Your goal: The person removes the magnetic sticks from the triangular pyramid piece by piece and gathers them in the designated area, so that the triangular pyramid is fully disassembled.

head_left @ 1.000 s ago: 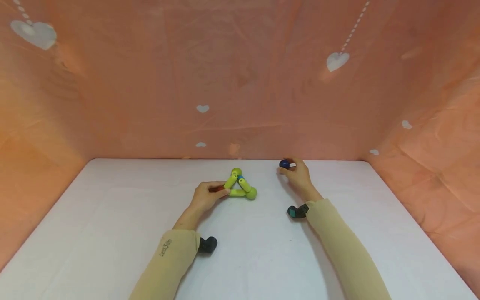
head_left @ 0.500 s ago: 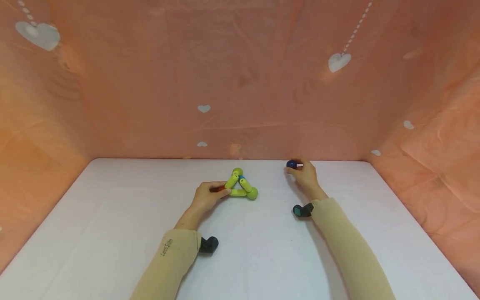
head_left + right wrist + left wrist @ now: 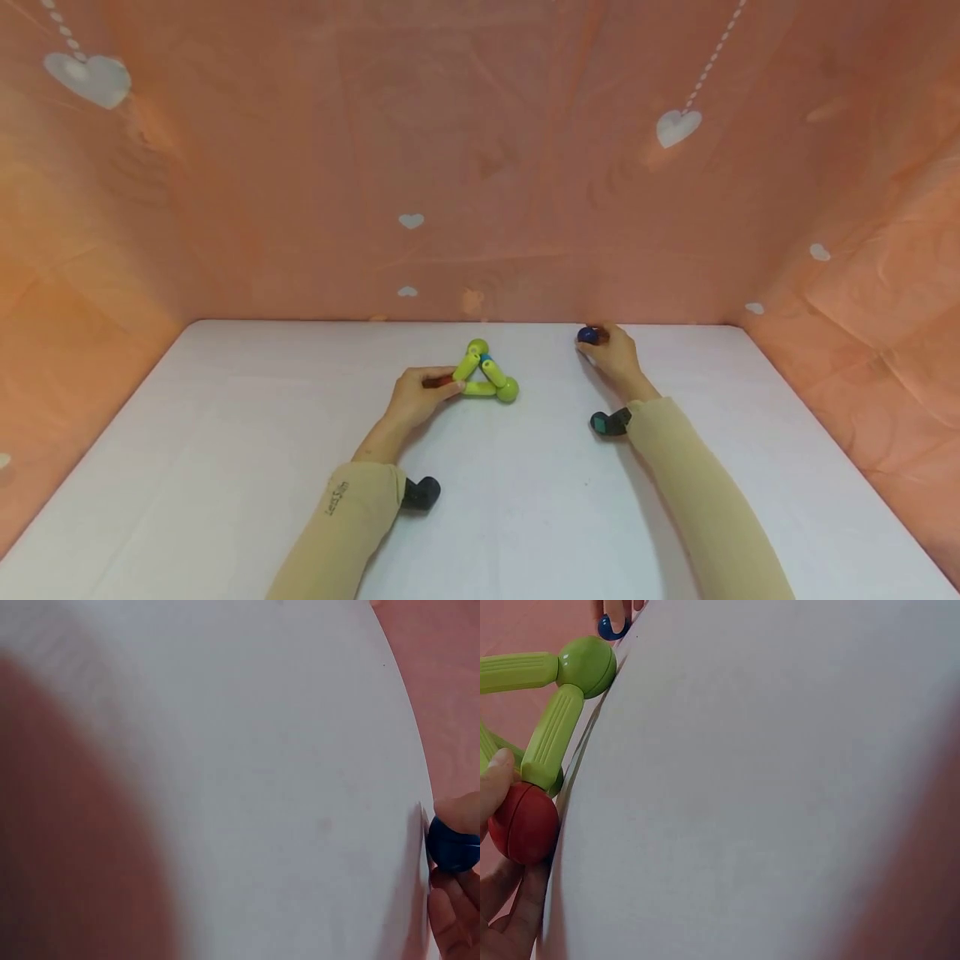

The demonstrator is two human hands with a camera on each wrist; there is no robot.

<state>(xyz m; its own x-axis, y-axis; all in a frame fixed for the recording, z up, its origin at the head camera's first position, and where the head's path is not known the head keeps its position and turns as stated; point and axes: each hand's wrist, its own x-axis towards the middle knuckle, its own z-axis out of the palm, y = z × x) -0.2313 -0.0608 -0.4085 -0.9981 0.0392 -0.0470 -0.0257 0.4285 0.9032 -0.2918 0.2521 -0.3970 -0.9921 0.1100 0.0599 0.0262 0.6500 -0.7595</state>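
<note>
Here, the left hand (image 3: 414,398) pinched the red ball (image 3: 526,825) at a corner of the green triangle (image 3: 481,389), thumb (image 3: 495,789) on one side, fingers (image 3: 529,898) opposite. Well apart, near the far edge of the white table (image 3: 517,500), the right hand (image 3: 618,357) gripped the blue ball (image 3: 451,849) between thumb and fingers.

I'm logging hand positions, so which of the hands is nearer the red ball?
The left hand: it grips the red ball. The right hand is farther right, beyond the green pieces, holding the blue ball.
</note>
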